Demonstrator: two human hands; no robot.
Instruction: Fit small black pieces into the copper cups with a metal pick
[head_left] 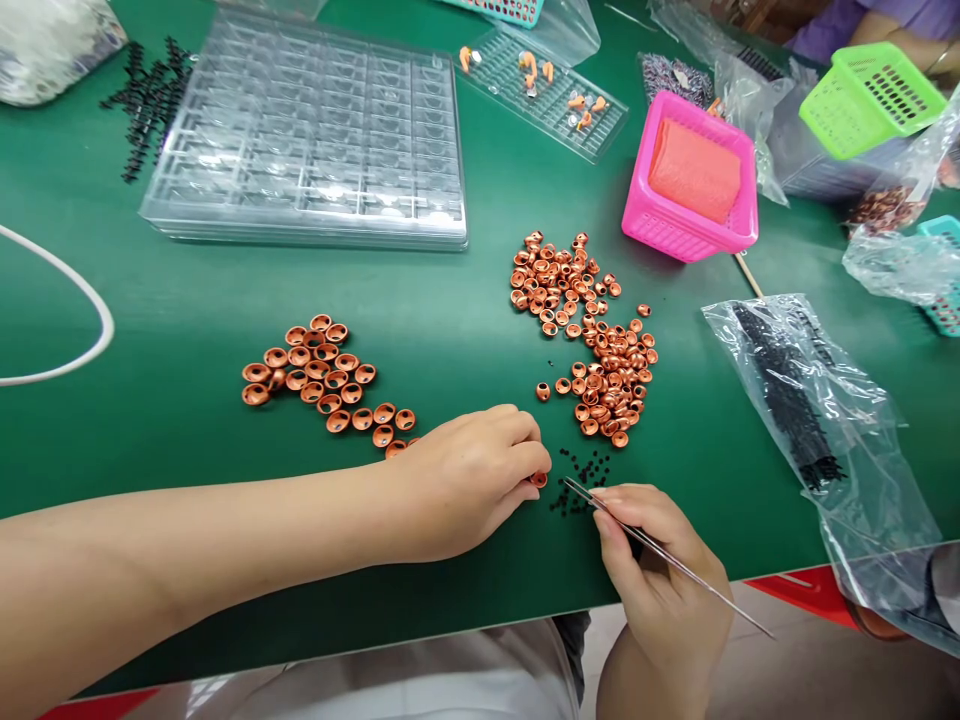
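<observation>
Left hand (487, 482) reaches across the green table (450, 310), its fingers curled and the thumb and forefinger pinching one small copper cup (538, 480) by the edge – most of that cup is hidden. Right hand (660, 570) pinches a pair of metal tweezers (660, 550) between thumb and fingers, the points just beside a scatter of tiny black dots (576, 508) on the table. Whether the tweezers hold a dot is too small to tell.

More copper pieces lie in a big heap (616, 375) beyond the dots, and a looser group of cups (298, 355) sits to the left, partly behind the left wrist, most with their hollow sides up (each showing a dark opening). Farther back are a stack of clear trays (307, 140), a flat clear tray (495, 85) with orange bits (531, 68) on it, and a pink basket (675, 235) holding a salmon-coloured block (694, 170). Near the right edge are a bright green basket (847, 110) and a clear bag (877, 440) with black strips (780, 390) inside – a person's purple sleeve (877, 30) shows behind
</observation>
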